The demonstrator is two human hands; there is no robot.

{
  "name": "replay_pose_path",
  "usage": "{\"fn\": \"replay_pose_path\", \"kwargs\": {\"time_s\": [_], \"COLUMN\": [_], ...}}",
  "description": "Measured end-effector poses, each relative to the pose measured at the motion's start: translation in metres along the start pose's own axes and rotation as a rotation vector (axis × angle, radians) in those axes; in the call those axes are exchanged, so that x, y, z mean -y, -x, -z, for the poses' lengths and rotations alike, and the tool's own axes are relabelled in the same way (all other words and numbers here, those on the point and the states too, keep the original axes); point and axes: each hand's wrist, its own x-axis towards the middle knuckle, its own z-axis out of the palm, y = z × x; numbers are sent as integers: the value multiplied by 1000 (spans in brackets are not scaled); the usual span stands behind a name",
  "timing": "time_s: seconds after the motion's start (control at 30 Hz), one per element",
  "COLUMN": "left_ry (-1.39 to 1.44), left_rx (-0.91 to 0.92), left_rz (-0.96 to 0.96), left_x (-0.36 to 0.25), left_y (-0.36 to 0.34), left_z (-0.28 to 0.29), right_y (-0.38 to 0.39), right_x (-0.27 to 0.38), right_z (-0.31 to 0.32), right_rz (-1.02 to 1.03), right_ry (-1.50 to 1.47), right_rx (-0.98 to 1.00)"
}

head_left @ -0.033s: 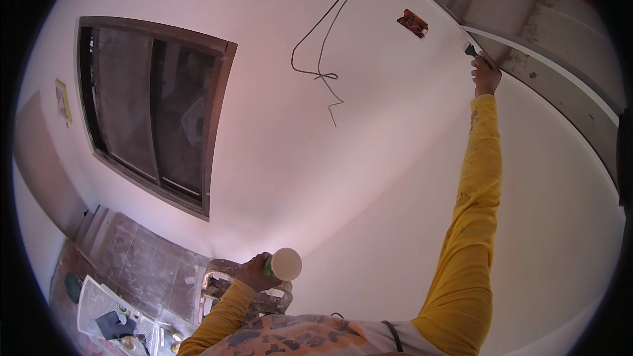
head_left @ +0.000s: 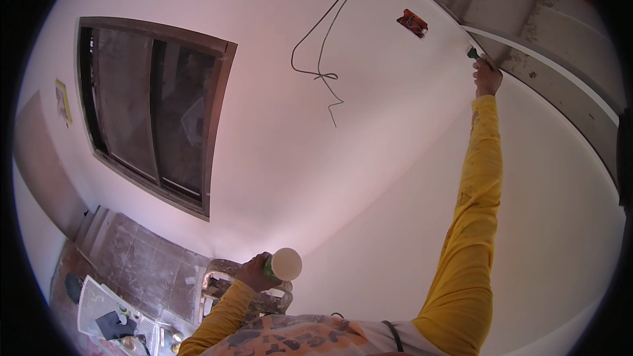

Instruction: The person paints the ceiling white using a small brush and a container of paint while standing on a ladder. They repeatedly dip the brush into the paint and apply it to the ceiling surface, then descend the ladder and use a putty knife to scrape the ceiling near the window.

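My right hand [head_left: 486,79] is stretched high up, its yellow sleeve fully extended, and grips a small green-handled paintbrush [head_left: 472,52] whose tip touches the white wall just under the ceiling edge. My left hand [head_left: 254,271] stays low near my chest and holds a small green can [head_left: 283,264] with a white round top. Both walls meeting at the corner are painted white.
A dark-framed window [head_left: 155,109] fills the left wall. A black wire [head_left: 323,59] hangs down the wall from above, beside an open red electrical box [head_left: 413,24]. Below me are a paint-spattered ladder top [head_left: 221,287], a tiled floor and a tray with tools [head_left: 109,316].
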Motion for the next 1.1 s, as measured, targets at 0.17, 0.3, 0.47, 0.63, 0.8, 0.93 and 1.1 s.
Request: {"fn": "replay_pose_path", "kwargs": {"time_s": [0.17, 0.3, 0.47, 0.63, 0.8, 0.93, 1.1], "left_ry": [-9, -21, -15, 34, -23, -16, 16], "left_rx": [5, 66, 85, 51, 76, 80, 93], "left_rz": [5, 81, 141, 80, 141, 152, 135], "left_x": [-1, -8, -14, -13, -19, -27, -22], "left_y": [0, -1, -2, -2, -4, -7, -7], "left_z": [1, 6, 10, 8, 9, 10, 5], "right_y": [20, 52, 50, 3, 8, 20, -3], "right_x": [10, 44, 39, -17, -15, 2, -39], "right_z": [-25, -91, -65, 14, -14, -14, 31], "right_rz": [127, 469, 64, -48, 197, -50, 102], "right_ry": [675, 200, -435, -112, 455, -355, 1], "right_rx": [-173, 167, 434, -59, -111, 339, -125]}}
